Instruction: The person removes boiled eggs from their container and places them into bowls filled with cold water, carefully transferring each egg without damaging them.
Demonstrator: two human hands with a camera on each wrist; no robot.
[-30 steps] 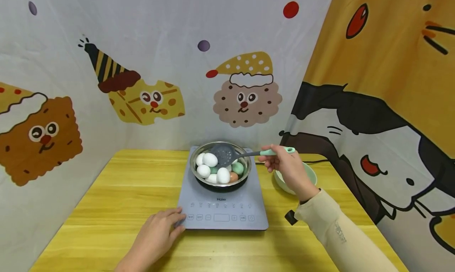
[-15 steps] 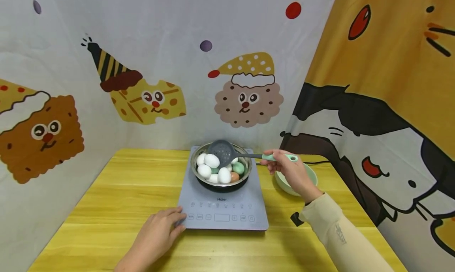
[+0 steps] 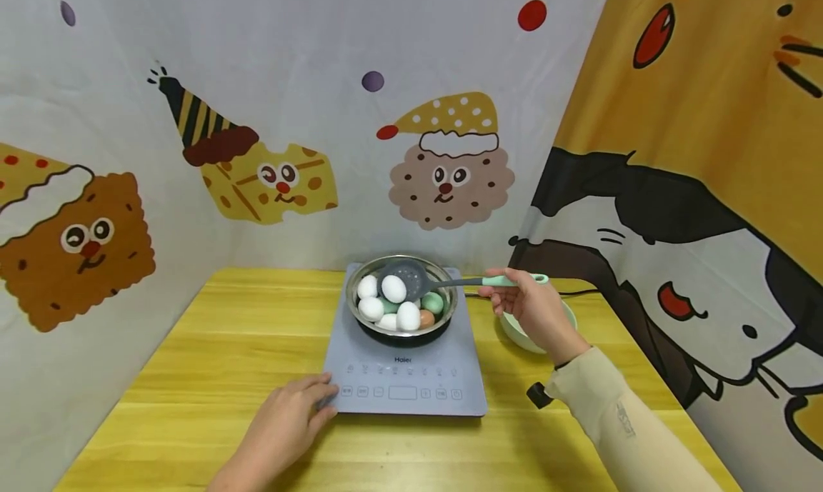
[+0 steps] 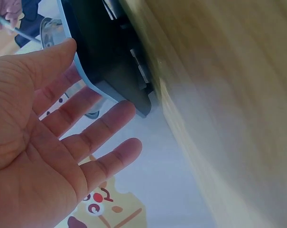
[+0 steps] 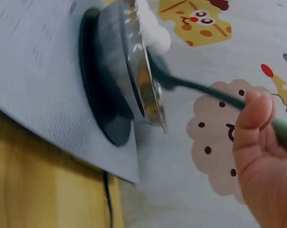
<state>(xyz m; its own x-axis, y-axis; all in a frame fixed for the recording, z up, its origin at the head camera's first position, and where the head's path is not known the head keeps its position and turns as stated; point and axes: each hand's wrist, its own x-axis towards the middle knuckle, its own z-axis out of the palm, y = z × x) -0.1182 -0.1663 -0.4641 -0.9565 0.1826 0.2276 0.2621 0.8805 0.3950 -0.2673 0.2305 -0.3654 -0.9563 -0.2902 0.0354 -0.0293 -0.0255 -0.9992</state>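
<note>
My right hand (image 3: 536, 312) pinches the mint-green handle of a dark grey slotted ladle (image 3: 453, 283). The ladle's perforated bowl is inside a round metal pan (image 3: 454, 313). A white egg (image 3: 393, 289) lies at the left of the ladle's bowl, overlapping it. Around it in the pan are several more white eggs (image 3: 408, 316), green ones (image 3: 432, 303) and a brown one (image 3: 426, 319). The pan stands on a grey induction cooker (image 3: 402, 372). My left hand (image 4: 43, 128) rests with extended fingers against the cooker's front left corner, thumb along the front edge.
A pale green bowl (image 3: 522, 338) sits right of the cooker, partly hidden behind my right hand. A black cord (image 3: 579, 292) runs along the back of the wooden table (image 3: 212, 349). Printed cartoon curtains (image 3: 289, 71) hang close behind and at the sides.
The ladle dipped slightly, then shifted right within the pan. The white egg beside its bowl moved right, over the bowl. My left hand stayed at the cooker's corner.
</note>
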